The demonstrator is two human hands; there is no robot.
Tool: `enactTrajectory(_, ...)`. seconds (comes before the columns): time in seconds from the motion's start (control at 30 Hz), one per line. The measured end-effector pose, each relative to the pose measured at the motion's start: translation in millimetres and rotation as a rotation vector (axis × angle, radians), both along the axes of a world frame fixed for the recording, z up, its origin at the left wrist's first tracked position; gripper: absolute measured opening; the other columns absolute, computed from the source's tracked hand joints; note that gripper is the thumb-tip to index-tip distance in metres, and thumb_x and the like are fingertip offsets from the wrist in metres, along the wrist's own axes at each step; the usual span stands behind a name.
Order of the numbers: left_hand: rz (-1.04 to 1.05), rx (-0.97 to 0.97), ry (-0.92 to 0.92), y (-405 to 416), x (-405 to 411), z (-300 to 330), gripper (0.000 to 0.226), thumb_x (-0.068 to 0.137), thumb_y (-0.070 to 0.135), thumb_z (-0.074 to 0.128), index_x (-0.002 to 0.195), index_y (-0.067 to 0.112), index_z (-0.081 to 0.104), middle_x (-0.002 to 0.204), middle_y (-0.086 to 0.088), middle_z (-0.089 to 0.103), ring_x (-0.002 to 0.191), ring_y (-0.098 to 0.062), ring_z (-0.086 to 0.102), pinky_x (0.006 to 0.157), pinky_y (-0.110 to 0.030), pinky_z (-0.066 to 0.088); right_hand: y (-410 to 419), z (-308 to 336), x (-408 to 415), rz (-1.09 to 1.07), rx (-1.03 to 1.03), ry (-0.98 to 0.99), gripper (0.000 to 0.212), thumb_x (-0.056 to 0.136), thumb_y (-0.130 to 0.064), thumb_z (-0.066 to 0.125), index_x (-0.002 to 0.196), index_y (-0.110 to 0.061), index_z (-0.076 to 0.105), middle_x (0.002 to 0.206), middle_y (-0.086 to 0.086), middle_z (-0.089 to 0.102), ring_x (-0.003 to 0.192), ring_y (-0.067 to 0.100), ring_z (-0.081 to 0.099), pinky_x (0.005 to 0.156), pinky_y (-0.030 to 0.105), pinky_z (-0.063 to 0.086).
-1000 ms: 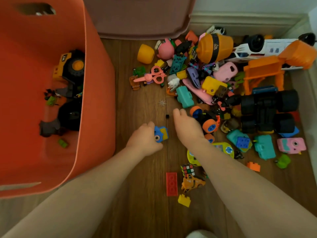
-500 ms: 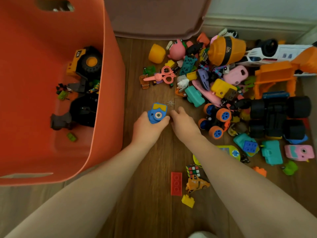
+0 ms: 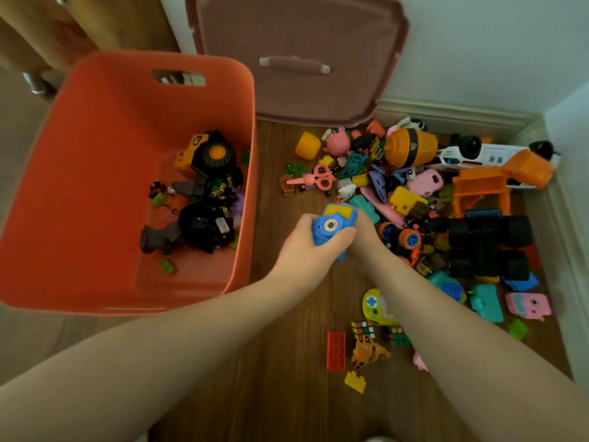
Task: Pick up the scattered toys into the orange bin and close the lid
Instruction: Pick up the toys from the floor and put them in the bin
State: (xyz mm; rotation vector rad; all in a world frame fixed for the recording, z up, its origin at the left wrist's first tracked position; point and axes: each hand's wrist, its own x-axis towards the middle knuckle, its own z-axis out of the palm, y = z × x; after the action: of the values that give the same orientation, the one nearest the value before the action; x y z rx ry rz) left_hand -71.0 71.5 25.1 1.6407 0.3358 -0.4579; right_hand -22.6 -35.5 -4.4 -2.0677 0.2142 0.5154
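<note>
head view first: we see the left hand [image 3: 306, 250] wrapped around a blue toy camera [image 3: 333, 226], fingers and thumb curled about its body, the round lens facing up toward us and a yellow panel on its top edge. the right hand [image 3: 366, 237] lies just behind and right of that grip, mostly hidden by the camera; its fingers seem to touch the toy's far side, but we cannot tell whether it grips anything.

left of the grip, just beside it, stands the orange bin [image 3: 95, 186], open at the top, its near right wall edge close to the left wrist. on its floor we see a yellow wheel loader [image 3: 207, 153] and a heap of dark toys. beyond the grip, the brownish lid [image 3: 296, 59] leans upright against the wall, its lower edge on the wood floor [image 3: 287, 393].

right of the grip the pile crowds in: a black monster truck [image 3: 487, 244], an orange-wheeled car [image 3: 403, 239] almost against the right hand, pink scissors [image 3: 315, 178] beyond. nearer us than the grip lie a red brick [image 3: 335, 350] and a small rubik's cube [image 3: 363, 328]. bare floor shows between the bin wall and the pile, running from the lid toward us, and the grip sits over this strip.
</note>
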Motion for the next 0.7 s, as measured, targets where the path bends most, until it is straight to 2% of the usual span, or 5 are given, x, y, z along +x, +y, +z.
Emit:
enactTrajectory(0.17, -0.096, -0.329, -0.089, 61, 8, 74, 0.021, 0.082, 0.033, 0.061, 0.092, 0.018, 0.05, 0.06, 0.001, 0.049, 0.034, -0.002, 0.036, 0.037, -0.015, 0.027, 56, 81, 32, -0.141, 0.416, -0.011, 0.028, 0.087, 0.009, 0.048, 0.069, -0.011, 0.051, 0.06, 0.002, 0.054, 0.047, 0.005, 0.052, 0.042, 0.013, 0.042)
enactTrajectory(0.3, 0.1, -0.154, -0.131, 138, 29, 86, 0.015, 0.089, 0.036, 0.055, 0.092, 0.022, 0.05, 0.069, -0.005, 0.045, 0.039, -0.006, 0.037, 0.039, -0.018, 0.028, 114, 104, 35, -0.061, 0.461, -0.046, 0.02, 0.089, 0.001, 0.052, 0.076, -0.015, 0.053, 0.067, 0.003, 0.056, 0.045, 0.006, 0.054, 0.045, 0.017, 0.044)
enactTrajectory(0.5, 0.388, 0.119, 0.314, 223, 53, 23, 0.057, 0.088, 0.055, 0.05, 0.121, 0.01, 0.043, 0.086, -0.009, 0.053, 0.063, -0.019, 0.05, 0.06, -0.032, 0.048, 177, 81, 37, 0.01, 0.188, 0.06, 0.006, 0.092, -0.017, 0.055, 0.095, -0.013, 0.059, 0.088, -0.001, 0.059, 0.075, 0.017, 0.066, 0.087, 0.041, 0.056)
enactTrajectory(0.6, 0.351, 0.114, 0.283, 231, 56, 11, 0.059, 0.091, 0.047, 0.046, 0.141, 0.019, 0.033, 0.117, -0.008, 0.051, 0.085, -0.023, 0.056, 0.069, -0.034, 0.05, 180, 79, 32, 0.009, 0.124, 0.025, 0.023, 0.095, -0.017, 0.049, 0.116, -0.013, 0.057, 0.109, 0.004, 0.06, 0.082, 0.015, 0.068, 0.089, 0.038, 0.055)
enactTrajectory(0.7, 0.162, 0.288, 0.109, 218, 52, 14, 0.054, 0.093, 0.04, 0.045, 0.143, 0.022, 0.033, 0.149, -0.008, 0.028, 0.125, -0.027, 0.043, 0.104, -0.039, 0.038, 168, 86, 25, 0.045, 0.179, 0.004, 0.017, 0.096, -0.011, 0.047, 0.108, -0.012, 0.059, 0.107, 0.008, 0.063, 0.08, 0.014, 0.067, 0.08, 0.027, 0.058)
